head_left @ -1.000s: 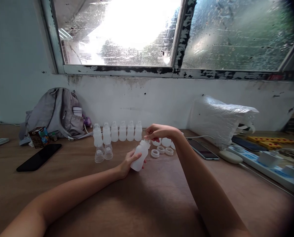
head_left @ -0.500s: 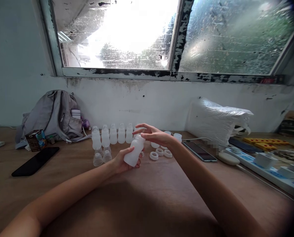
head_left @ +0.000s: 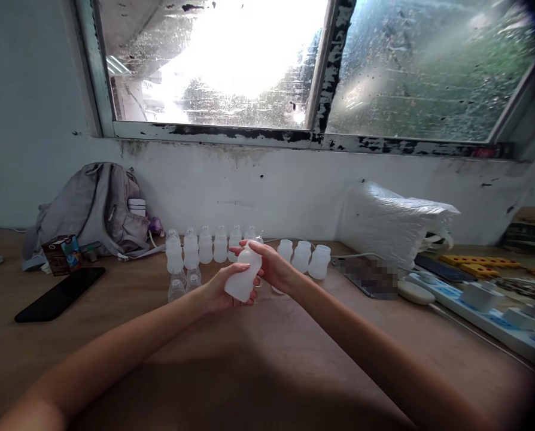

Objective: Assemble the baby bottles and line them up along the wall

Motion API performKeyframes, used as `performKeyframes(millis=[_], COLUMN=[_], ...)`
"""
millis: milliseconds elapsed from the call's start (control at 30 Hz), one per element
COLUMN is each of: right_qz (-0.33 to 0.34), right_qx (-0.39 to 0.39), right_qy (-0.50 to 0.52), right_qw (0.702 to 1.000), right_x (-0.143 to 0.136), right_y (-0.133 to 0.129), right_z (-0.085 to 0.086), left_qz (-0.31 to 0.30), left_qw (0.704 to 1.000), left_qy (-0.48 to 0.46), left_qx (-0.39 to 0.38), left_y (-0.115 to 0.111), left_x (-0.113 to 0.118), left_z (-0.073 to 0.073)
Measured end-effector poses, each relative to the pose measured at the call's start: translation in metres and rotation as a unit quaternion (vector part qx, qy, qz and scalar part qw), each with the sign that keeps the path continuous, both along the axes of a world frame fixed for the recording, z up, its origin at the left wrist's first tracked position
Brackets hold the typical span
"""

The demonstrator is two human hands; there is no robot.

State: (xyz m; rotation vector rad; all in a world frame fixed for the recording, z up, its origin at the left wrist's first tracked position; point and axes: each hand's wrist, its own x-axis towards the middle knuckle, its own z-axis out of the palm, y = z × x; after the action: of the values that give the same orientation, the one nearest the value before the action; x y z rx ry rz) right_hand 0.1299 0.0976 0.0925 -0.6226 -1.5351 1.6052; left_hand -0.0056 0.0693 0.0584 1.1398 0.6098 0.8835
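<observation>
A frosted white baby bottle (head_left: 241,281) is tilted in my left hand (head_left: 217,291), whose fingers and thumb wrap its body. My right hand (head_left: 271,263) is closed round the bottle's neck and top, hiding most of the upper end. Behind and to the left stands a row of capped baby bottles (head_left: 205,246). In front of that row are clear domed caps (head_left: 176,290). Beyond my right wrist are three bottles without caps (head_left: 301,257). A ring (head_left: 276,291) shows only partly under the right wrist.
On the left lie a dark phone (head_left: 61,294), a small carton (head_left: 61,254) and a grey backpack (head_left: 94,209). To the right are another phone (head_left: 366,276), blurred in part, a white mouse (head_left: 415,292), a power strip (head_left: 483,311) and a plastic-wrapped package (head_left: 393,221).
My right hand has come down from above the bottle's neck and closed round its top. Its forearm sits lower, uncovering the bottles on the right and covering most of the loose rings.
</observation>
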Motion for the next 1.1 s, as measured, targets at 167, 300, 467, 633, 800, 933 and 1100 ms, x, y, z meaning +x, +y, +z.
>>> performKeyframes(millis=[167,300,467,633,800,933,1100], right_qz=[-0.026,-0.110,0.009,-0.078,-0.068,-0.057,-0.131], right_qx=[-0.026,-0.014,-0.055,-0.033,0.034,0.083,0.203], right_qy=[-0.004,-0.002,0.010,0.027,0.019,-0.031,-0.113], right_qw=[0.999,0.994,0.998,0.996,0.997,0.994,0.964], right_x=[-0.004,-0.006,-0.002,-0.006,-0.009,-0.003,0.008], right_y=[-0.001,0.004,0.007,0.003,-0.015,-0.019,0.002], right_z=[-0.010,-0.020,-0.016,-0.019,-0.020,-0.020,-0.029], left_qz=[0.020,0.147,-0.086,0.055,0.173,0.185,0.152], left_qw=[0.999,0.980,0.991,0.995,0.934,0.863,0.713], left_qy=[-0.006,0.080,-0.057,0.064,0.213,0.338,0.505], left_qx=[0.046,0.107,-0.081,0.050,0.230,0.326,0.462], left_y=[0.000,0.007,0.001,-0.012,-0.023,-0.028,-0.045], left_x=[0.006,0.006,0.002,0.009,0.004,-0.024,-0.064], left_z=[-0.013,-0.018,-0.013,-0.012,-0.015,-0.017,-0.031])
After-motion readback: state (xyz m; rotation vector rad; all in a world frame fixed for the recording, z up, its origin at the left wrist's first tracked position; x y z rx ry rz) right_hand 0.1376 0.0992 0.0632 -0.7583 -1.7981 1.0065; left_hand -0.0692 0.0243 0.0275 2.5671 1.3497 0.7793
